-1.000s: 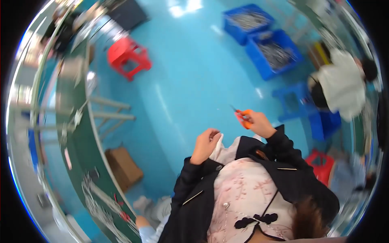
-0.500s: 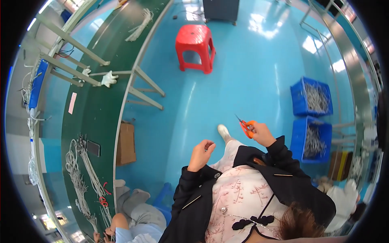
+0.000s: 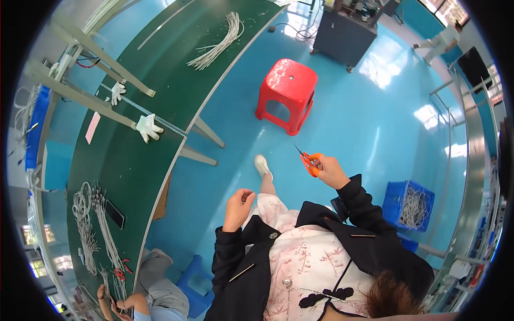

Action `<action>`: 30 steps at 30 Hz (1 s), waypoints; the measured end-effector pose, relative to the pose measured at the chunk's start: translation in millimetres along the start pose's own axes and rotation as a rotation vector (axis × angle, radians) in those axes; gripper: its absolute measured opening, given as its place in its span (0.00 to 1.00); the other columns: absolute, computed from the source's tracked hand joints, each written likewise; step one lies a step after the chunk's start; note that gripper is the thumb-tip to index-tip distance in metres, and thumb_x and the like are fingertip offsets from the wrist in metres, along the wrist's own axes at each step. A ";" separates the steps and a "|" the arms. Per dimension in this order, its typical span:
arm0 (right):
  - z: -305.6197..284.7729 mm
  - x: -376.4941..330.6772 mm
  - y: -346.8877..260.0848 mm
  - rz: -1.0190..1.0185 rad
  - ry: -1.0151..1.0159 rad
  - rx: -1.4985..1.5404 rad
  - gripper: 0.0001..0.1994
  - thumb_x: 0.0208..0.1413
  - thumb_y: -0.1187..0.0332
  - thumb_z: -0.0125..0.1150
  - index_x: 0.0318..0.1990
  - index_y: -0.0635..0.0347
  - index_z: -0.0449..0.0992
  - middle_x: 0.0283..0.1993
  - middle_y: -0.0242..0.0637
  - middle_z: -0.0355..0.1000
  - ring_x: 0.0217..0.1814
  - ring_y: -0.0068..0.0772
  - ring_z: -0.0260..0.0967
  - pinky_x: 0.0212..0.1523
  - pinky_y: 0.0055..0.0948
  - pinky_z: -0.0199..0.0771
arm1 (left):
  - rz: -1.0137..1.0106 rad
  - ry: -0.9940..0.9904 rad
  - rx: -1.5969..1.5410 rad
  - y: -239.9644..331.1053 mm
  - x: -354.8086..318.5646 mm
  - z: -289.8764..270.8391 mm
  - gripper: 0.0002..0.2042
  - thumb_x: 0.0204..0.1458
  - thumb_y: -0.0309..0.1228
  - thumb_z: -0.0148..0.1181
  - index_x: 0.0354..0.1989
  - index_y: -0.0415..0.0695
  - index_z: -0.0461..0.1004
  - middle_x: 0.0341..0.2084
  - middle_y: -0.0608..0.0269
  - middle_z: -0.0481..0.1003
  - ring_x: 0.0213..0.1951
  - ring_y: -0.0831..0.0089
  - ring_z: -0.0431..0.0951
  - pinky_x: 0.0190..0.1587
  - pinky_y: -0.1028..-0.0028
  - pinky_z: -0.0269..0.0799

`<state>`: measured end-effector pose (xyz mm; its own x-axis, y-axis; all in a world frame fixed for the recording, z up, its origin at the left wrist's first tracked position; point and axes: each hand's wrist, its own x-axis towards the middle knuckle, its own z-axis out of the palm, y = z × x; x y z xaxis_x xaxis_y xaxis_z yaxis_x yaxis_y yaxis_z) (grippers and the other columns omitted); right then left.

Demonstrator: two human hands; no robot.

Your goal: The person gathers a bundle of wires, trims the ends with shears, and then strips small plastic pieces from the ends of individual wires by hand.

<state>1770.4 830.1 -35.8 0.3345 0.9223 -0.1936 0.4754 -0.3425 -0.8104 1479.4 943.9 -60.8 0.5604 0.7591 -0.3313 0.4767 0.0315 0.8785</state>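
Observation:
My right hand (image 3: 333, 173) grips a pair of snips (image 3: 309, 162) by its orange and red handles. Their thin dark tip points forward and left, over the blue floor. Loosely curled, my left hand (image 3: 235, 209) is held out in front of my body on the left, with nothing showing between thumb and fingers. Neither hand touches the green worktable (image 3: 155, 120) to the left. On that table lie bundles of grey-white cables (image 3: 108, 227), a dark phone (image 3: 114, 214) and a white glove (image 3: 149, 128). Farther along it rests another cable bundle (image 3: 222, 44).
A red plastic stool (image 3: 289, 88) stands ahead, with a dark wheeled cabinet (image 3: 345, 35) behind it. At right is a blue crate (image 3: 393, 206) of cables. A co-worker (image 3: 163, 286) sits at the table, lower left, beside a blue stool (image 3: 195, 283). Another person (image 3: 444, 43) is far right.
The view has shifted and turned; the red stool and cabinet now appear closer and farther right. My legs have changed stride. The snips are still in my right hand.

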 end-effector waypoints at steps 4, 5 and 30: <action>-22.9 90.4 2.4 -0.003 0.070 -0.003 0.13 0.48 0.76 0.57 0.43 0.69 0.70 0.23 0.38 0.69 0.20 0.26 0.66 0.24 0.25 0.65 | 0.044 -0.018 0.016 18.0 101.8 -13.7 0.10 0.52 0.30 0.56 0.36 0.34 0.72 0.25 0.59 0.76 0.28 0.74 0.75 0.33 0.76 0.70; -29.3 113.7 3.0 0.016 0.089 -0.003 0.13 0.48 0.75 0.58 0.43 0.69 0.70 0.23 0.38 0.69 0.20 0.26 0.66 0.24 0.25 0.65 | 0.065 -0.028 0.025 26.4 127.4 -17.7 0.10 0.52 0.30 0.56 0.35 0.34 0.72 0.25 0.59 0.76 0.28 0.74 0.75 0.33 0.75 0.70; -150.0 686.9 10.8 0.166 0.097 -0.341 0.13 0.44 0.66 0.60 0.37 0.66 0.74 0.23 0.42 0.73 0.21 0.30 0.73 0.23 0.29 0.71 | -0.263 0.534 -0.426 68.0 349.0 -115.9 0.10 0.54 0.30 0.54 0.40 0.36 0.71 0.30 0.62 0.75 0.32 0.78 0.73 0.37 0.78 0.68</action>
<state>2127.4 1433.1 -94.6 0.4974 0.8336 -0.2402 0.6459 -0.5407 -0.5390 1628.8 1286.3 -76.8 0.0049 0.9016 -0.4325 0.1843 0.4243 0.8866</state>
